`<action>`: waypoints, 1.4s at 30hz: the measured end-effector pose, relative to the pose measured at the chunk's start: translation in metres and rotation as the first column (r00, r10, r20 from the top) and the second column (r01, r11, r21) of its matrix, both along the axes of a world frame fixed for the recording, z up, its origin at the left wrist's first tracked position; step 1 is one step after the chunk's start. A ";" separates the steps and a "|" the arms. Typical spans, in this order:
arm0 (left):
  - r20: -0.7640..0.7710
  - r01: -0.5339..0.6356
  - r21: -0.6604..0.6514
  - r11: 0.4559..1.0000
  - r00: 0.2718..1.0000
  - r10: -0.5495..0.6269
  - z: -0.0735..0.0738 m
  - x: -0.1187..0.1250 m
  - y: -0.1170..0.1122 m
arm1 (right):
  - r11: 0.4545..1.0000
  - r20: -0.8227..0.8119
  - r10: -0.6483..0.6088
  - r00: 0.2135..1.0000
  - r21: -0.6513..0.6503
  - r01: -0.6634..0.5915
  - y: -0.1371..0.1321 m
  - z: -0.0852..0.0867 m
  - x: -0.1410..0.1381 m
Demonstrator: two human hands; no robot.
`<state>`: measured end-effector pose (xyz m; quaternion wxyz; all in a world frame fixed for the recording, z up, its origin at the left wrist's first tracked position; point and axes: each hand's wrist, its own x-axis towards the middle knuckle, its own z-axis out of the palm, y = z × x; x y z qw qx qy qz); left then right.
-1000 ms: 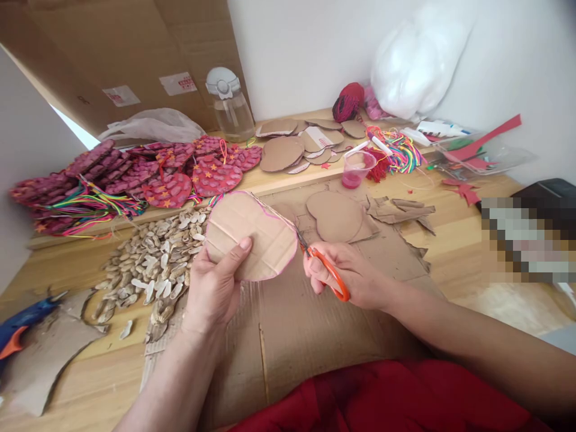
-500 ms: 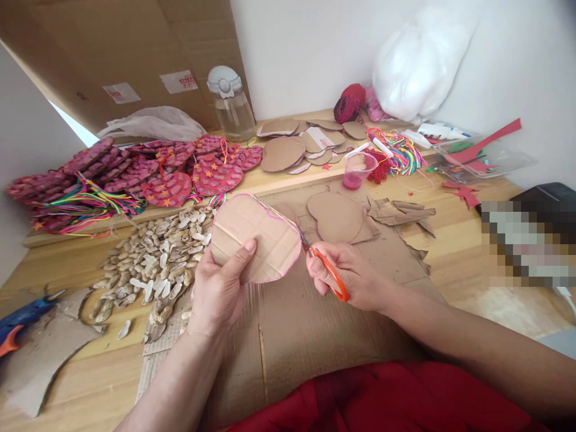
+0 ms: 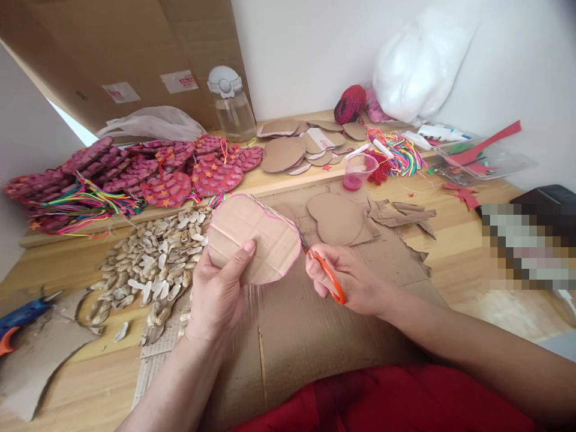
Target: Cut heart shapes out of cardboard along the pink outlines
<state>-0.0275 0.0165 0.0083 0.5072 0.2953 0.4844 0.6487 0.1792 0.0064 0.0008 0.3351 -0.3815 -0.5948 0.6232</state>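
Tan cardboard piece [image 3: 258, 231], pink-outlined; orange scissors handles [image 3: 332, 277].

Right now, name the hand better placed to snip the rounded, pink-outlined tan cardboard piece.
Probably the right hand: it holds the orange-handled metal scissors, blades at the right edge of the cardboard piece. The left hand grips that piece, thumb on top.

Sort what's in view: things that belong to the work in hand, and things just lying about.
Belongs to the work:
- orange-handled scissors, in the right hand
- pink-outlined cardboard piece, in the left hand
- stacked cardboard shapes, probably

Apparently just lying about:
- peanut shells
- water bottle
- yarn ball
- blue tool
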 end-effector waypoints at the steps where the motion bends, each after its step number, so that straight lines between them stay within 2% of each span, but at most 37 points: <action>1: -0.005 -0.004 -0.004 1.000 1.000 0.004 -0.001 0.000 0.000 | 1.000 0.002 -0.003 1.000 -0.006 0.003 0.000 0.000 -0.001; 8: -0.010 -0.025 0.006 1.000 1.000 0.025 -0.003 0.002 -0.002 | 0.999 -0.043 -0.021 0.999 -0.042 0.019 -0.001 0.001 -0.004; 14: -0.017 -0.012 -0.011 1.000 1.000 0.012 0.000 0.002 -0.002 | 1.000 0.003 -0.020 1.000 0.002 0.020 -0.001 -0.005 0.000; 28: -0.018 -0.003 -0.008 1.000 1.000 0.002 -0.001 0.002 -0.002 | 0.996 0.013 -0.075 0.997 -0.039 0.075 -0.002 -0.008 -0.002; 42: -0.010 -0.001 -0.003 1.000 1.000 0.001 0.004 0.001 -0.001 | 0.993 0.103 -0.087 0.991 0.088 0.078 -0.001 0.002 0.000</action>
